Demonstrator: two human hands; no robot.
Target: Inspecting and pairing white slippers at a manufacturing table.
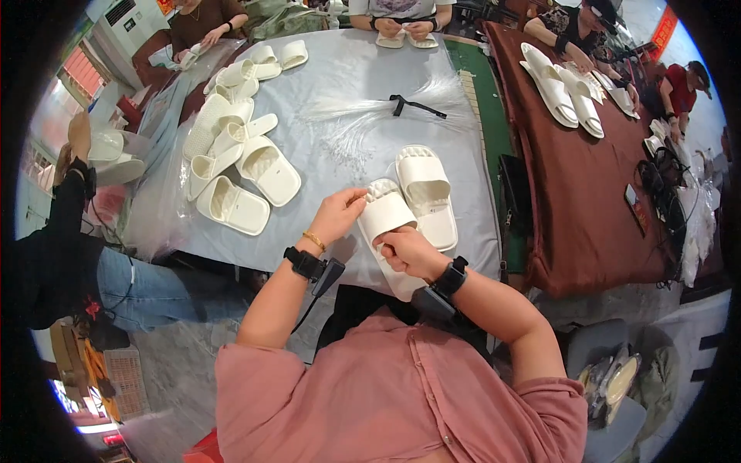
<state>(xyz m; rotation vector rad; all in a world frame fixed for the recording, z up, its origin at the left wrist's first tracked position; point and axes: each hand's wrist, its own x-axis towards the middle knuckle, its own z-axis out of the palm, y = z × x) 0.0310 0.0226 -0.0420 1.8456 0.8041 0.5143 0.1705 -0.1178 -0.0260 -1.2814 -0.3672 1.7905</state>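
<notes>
A cream slide slipper (388,212) lies angled at the near edge of the grey-covered table, between my hands. My left hand (340,212) has its fingers closed at the strap's left side, near the toe end. At the strap's rear opening is my right hand (409,251), its fingers curled and partly hidden beneath the strap. Just beyond, to the right, rests a matching slipper (426,171), toe pointing away from me. Farther back, a bundle of thin clear plastic strands (440,91) fans out, with a black strap (417,106) across it.
Several more cream slippers (270,171) lie along the table's left side, near clear plastic film (166,204). A brown-covered table (571,208) at right holds slippers (549,85) and a phone (635,208). People work around both tables; another person stands close at my left.
</notes>
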